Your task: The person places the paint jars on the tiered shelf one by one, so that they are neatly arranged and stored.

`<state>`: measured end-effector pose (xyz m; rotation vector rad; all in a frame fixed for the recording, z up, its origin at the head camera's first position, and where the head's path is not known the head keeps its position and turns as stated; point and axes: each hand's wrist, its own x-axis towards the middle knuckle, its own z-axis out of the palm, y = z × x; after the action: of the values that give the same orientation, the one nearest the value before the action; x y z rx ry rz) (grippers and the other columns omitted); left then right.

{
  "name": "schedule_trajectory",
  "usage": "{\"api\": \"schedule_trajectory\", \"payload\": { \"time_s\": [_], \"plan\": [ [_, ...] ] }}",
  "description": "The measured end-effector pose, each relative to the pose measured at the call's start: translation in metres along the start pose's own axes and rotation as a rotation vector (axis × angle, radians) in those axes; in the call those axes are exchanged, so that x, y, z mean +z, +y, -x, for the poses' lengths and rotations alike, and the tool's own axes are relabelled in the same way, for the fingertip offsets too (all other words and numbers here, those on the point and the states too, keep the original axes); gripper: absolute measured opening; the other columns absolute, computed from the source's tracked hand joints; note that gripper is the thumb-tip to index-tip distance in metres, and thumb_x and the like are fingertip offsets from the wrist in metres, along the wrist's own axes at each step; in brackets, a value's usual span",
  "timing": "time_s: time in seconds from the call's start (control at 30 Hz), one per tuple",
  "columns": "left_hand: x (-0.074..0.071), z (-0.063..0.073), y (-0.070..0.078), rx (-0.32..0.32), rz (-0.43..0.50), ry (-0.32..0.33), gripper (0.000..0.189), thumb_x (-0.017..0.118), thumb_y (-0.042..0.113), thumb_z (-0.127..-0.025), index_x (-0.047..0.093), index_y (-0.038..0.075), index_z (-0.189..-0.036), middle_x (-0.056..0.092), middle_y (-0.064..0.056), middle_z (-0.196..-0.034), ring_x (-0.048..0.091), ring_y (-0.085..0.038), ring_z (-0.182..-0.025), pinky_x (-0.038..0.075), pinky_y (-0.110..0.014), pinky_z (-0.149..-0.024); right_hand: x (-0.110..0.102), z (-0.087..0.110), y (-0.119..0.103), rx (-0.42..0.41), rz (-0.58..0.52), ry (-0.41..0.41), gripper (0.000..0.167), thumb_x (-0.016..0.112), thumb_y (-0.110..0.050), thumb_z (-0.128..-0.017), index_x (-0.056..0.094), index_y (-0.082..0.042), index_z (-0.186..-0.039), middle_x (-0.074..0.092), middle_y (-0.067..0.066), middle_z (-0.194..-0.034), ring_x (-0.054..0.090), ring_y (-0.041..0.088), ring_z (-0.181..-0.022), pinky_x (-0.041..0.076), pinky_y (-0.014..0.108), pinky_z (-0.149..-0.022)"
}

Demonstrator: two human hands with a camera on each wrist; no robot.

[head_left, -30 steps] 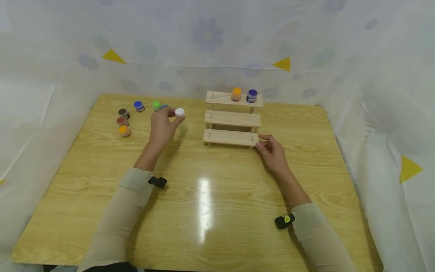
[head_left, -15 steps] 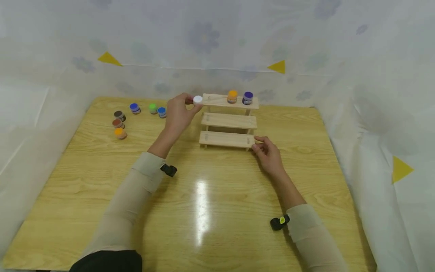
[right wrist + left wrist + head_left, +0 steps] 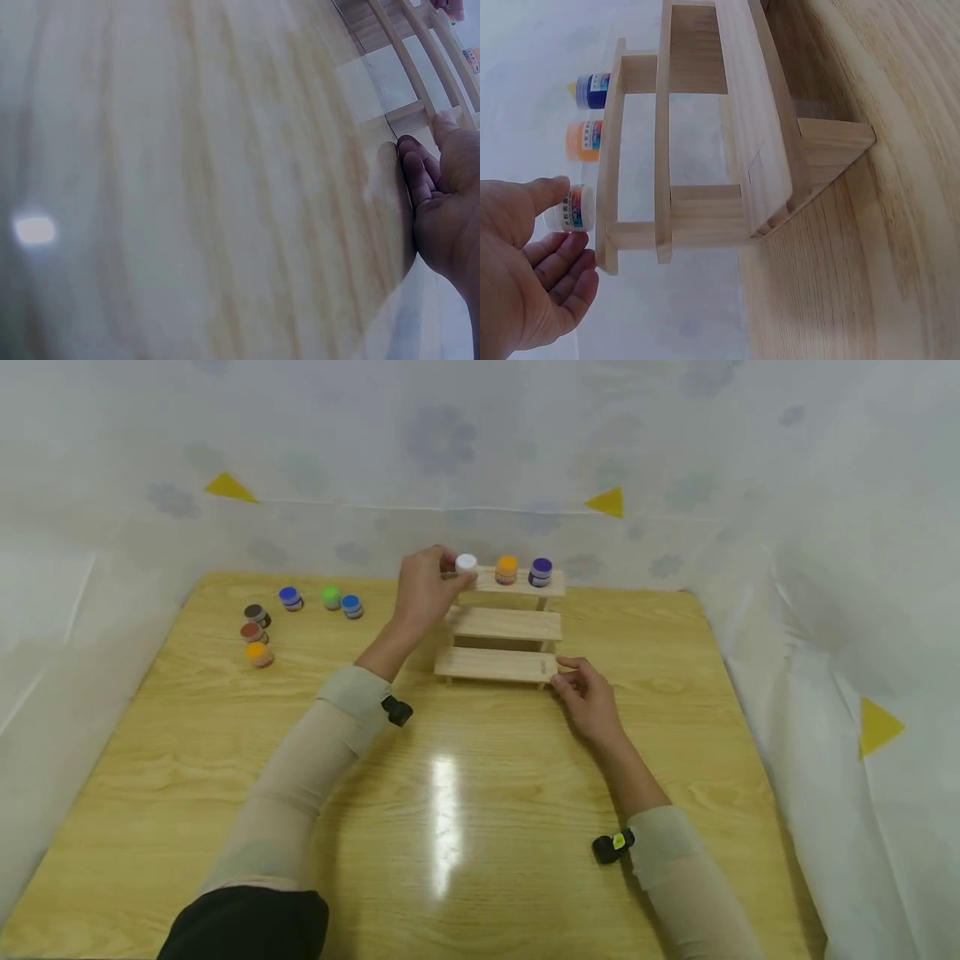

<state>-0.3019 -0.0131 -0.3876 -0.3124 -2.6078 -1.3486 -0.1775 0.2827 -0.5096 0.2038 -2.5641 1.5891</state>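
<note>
My left hand (image 3: pixel 430 585) pinches a small paint jar with a white lid (image 3: pixel 466 564) at the left end of the top tier of a wooden three-tier stand (image 3: pixel 498 665). In the left wrist view, thumb and fingers are on either side of this white jar (image 3: pixel 574 209), close against the top board. An orange paint jar (image 3: pixel 506 570) and a dark purple one (image 3: pixel 540 572) stand to its right on the same tier. My right hand (image 3: pixel 592 702) grips the right end of the lowest tier between thumb and index finger.
At the table's back left stand several paint jars: blue (image 3: pixel 290 598), green (image 3: pixel 331 597), lighter blue (image 3: pixel 352 606), black (image 3: pixel 257 615), brown (image 3: pixel 253 633) and orange (image 3: pixel 259 654). A pale flowered sheet (image 3: pixel 360 460) hangs behind the wooden table (image 3: pixel 510 827).
My left hand has carried the white-lidded jar rightward and back, from beside the loose jars to the top tier's left end. My right hand has stayed at the lowest tier's end.
</note>
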Motion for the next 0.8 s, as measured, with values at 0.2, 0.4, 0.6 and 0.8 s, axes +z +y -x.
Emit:
{"api": "schedule_trajectory", "payload": {
  "time_s": [0.2,0.4,0.6,0.8],
  "plan": [
    [0.007,-0.004,0.003,-0.002,-0.025,-0.006,0.033,0.079,0.03,-0.099,0.072,0.003,-0.116,0.075,-0.011,-0.108,0.072,-0.019,-0.096,0.06,-0.03,-0.082,0.0,-0.002,0.001,-0.013,-0.013,0.0,0.037,0.067,-0.014,-0.106,0.064,-0.006,-0.142,0.077,0.022,-0.103,0.073,0.035,-0.091,0.053,0.014,-0.075],
    [0.01,-0.004,0.001,0.016,-0.082,0.026,0.035,0.079,0.033,-0.098,0.073,0.002,-0.113,0.074,-0.01,-0.101,0.067,-0.019,-0.086,0.056,-0.033,-0.074,0.0,-0.002,-0.005,-0.043,-0.029,-0.002,0.037,0.065,-0.005,-0.105,0.06,0.005,-0.141,0.074,0.031,-0.102,0.07,0.048,-0.09,0.049,0.011,-0.071],
    [0.011,-0.002,0.0,0.027,-0.1,0.039,0.036,0.079,0.035,-0.098,0.074,0.003,-0.113,0.074,-0.01,-0.101,0.064,-0.019,-0.085,0.054,-0.033,-0.074,-0.005,0.004,-0.034,-0.048,-0.043,-0.022,0.037,0.064,-0.001,-0.105,0.059,0.01,-0.139,0.073,0.034,-0.102,0.07,0.05,-0.09,0.052,0.013,-0.073],
    [0.007,0.002,-0.003,0.02,-0.065,0.033,0.04,0.081,0.036,-0.096,0.074,0.002,-0.116,0.073,-0.011,-0.107,0.065,-0.022,-0.093,0.055,-0.036,-0.079,-0.005,0.008,-0.042,-0.057,-0.051,-0.027,0.037,0.064,0.0,-0.105,0.059,0.011,-0.139,0.072,0.035,-0.103,0.07,0.051,-0.09,0.054,0.014,-0.075]
  ]
}}
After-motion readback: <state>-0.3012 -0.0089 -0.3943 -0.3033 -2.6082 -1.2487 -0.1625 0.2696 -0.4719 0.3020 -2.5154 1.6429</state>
